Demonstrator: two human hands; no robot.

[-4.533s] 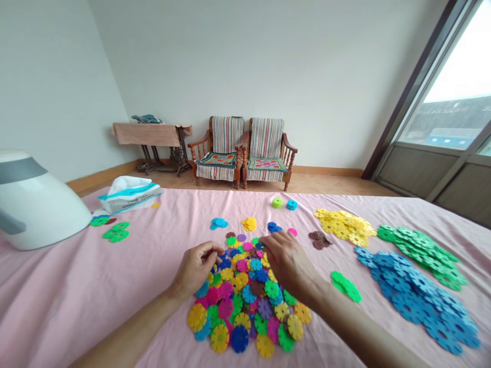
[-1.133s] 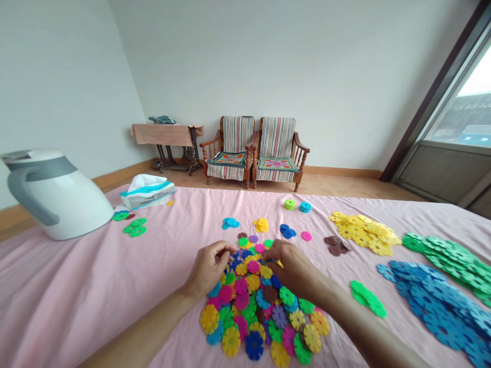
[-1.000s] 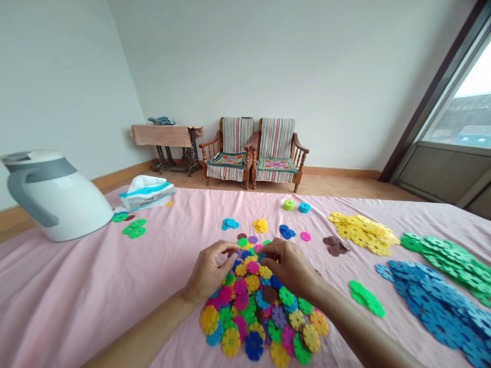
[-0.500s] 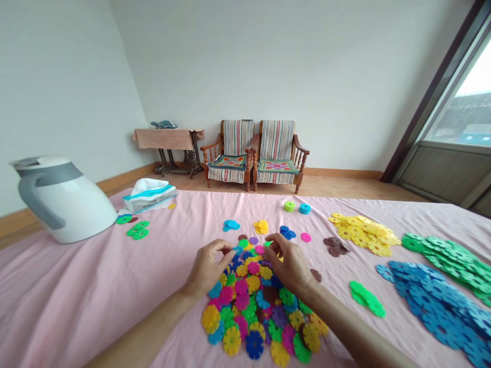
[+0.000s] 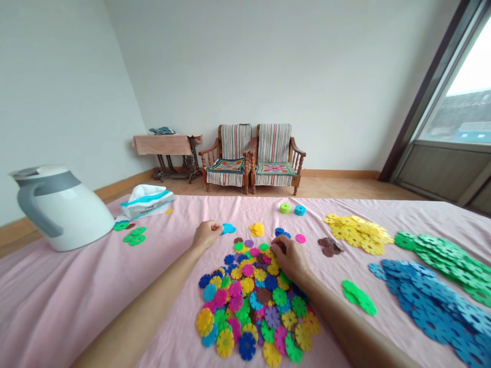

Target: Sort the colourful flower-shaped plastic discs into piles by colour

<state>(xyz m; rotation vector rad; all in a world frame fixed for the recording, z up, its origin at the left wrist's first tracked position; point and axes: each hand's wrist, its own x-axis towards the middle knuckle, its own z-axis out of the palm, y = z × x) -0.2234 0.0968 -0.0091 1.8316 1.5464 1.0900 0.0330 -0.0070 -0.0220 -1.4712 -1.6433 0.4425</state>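
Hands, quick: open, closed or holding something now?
Left hand: at the light-blue discs; grip can't be told.
Right hand: curled at the mixed pile; grip can't be told.

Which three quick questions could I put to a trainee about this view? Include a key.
1. Multiple choice: which colour of small pile lies nearest the left hand? A yellow; B light blue; C brown.
2. True or false: the kettle stands to the right of the tissue box.
3. Fill in: the lime green stack sits just left of a ____ one.

Key:
1. B, the light blue discs.
2. False; the kettle stands left of the tissue box.
3. Blue, the blue stack.
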